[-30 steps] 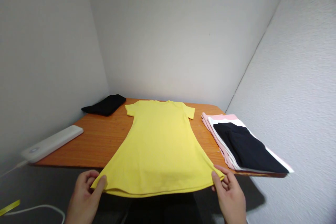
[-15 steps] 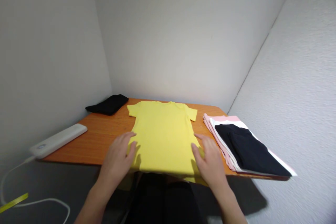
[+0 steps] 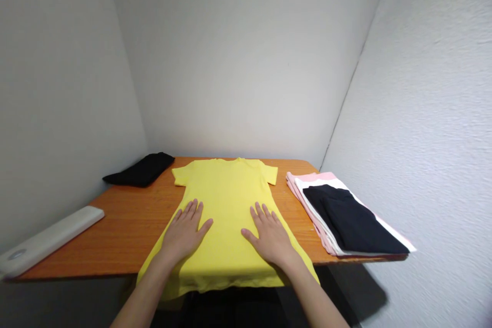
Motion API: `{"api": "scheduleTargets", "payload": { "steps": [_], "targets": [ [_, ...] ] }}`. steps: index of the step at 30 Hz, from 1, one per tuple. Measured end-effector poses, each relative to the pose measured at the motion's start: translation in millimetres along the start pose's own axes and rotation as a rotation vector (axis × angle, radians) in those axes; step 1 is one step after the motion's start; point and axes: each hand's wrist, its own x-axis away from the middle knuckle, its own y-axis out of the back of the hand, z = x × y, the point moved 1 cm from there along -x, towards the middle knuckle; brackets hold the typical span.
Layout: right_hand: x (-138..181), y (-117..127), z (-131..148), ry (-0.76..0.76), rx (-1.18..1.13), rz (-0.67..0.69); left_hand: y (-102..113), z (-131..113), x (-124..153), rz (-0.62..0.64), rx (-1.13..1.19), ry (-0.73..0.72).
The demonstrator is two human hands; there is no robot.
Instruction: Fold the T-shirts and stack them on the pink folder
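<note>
A yellow T-shirt (image 3: 226, 195) lies spread over the wooden table (image 3: 134, 215), its collar toward the back wall and its hem hanging over the front edge. On the lower left part of the shirt, my left hand (image 3: 184, 233) rests flat with fingers stretched out. My right hand (image 3: 267, 233) lies the same way on the lower right part, palm down, thumb pointing inward. Neither hand grips the cloth. Both sleeves stick out to the sides, and the fabric between the hands looks mostly smooth.
At the right stands a pile of folded pink and white clothes (image 3: 307, 179) with a folded black garment (image 3: 349, 215) on top. A black folded cloth (image 3: 142, 169) lies at the back left. A long white device (image 3: 54, 238) sits along the left edge. Walls enclose the table.
Both hands have come down from the shirt's side edges onto its front and moved inward, fingers now flat. The lower shirt has spread wider, with more hem showing over the edge. The view has shifted.
</note>
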Motion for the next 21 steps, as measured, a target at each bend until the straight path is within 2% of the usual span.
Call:
{"api": "scheduleTargets", "payload": {
  "steps": [3, 7, 10, 13, 16, 18, 21],
  "targets": [
    [8, 0, -20, -0.049, 0.016, -0.021, 3, -3, 0, 0.016, -0.026, 0.003],
    [12, -1, -26, -0.054, -0.003, -0.009, 9, -5, -1, 0.041, -0.072, 0.008],
    [-4, 19, -29, -0.032, -0.082, 0.041, 16, -23, 6, -0.023, -0.083, -0.009],
    [-48, 58, -42, -0.045, -0.08, -0.011, 14, -75, 25, -0.169, -0.033, -0.146],
    [-112, 93, -66, -0.136, -0.031, -0.088, -10, -148, 49, -0.231, 0.109, -0.528],
    [-152, 103, -83, -0.214, -0.023, -0.088, -33, -189, 58, -0.3, 0.156, -0.693],
    [-199, 96, -110, -0.29, -0.003, -0.078, -59, -225, 58, -0.392, 0.163, -0.669]
  ]
}}
